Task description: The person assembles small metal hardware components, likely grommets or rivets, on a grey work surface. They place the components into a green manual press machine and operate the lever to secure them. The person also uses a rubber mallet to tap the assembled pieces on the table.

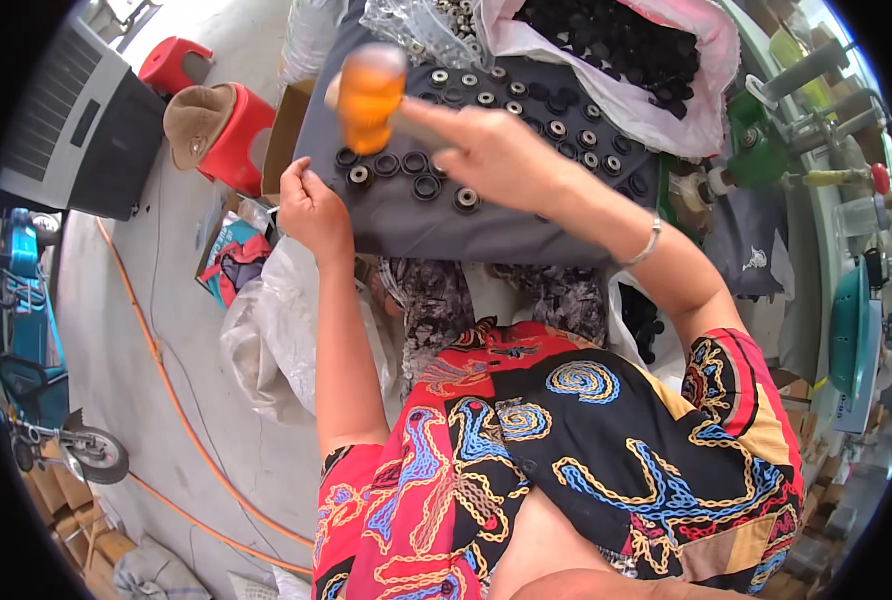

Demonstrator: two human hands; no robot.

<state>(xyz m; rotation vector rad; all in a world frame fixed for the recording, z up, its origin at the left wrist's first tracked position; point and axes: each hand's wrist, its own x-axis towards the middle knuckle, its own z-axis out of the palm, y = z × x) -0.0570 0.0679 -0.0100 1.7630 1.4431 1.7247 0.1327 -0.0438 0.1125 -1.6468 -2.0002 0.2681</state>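
Note:
My right hand (pixel 501 150) is closed around the handle of a mallet with a translucent orange head (pixel 371 95). The mallet is raised over the left part of the grey-covered table (pixel 386 225) and is smeared by motion. At the table's left edge my left hand (pixel 314 212) is curled with its fingers together; what it holds, if anything, is hidden. Several black rings (pixel 426 187) lie on the cover near the mallet. Among them are black rings with shiny metal bearings in them, such as a bearing (pixel 467 199) near the front edge.
A white sack of black parts (pixel 701 120) and a clear bag of metal parts (pixel 421 35) lie at the table's far side. On the left stand a red stool (pixel 236 140) with a hat (pixel 194 122) and a cardboard box (pixel 288 130). An orange hose (pixel 156 345) crosses the floor.

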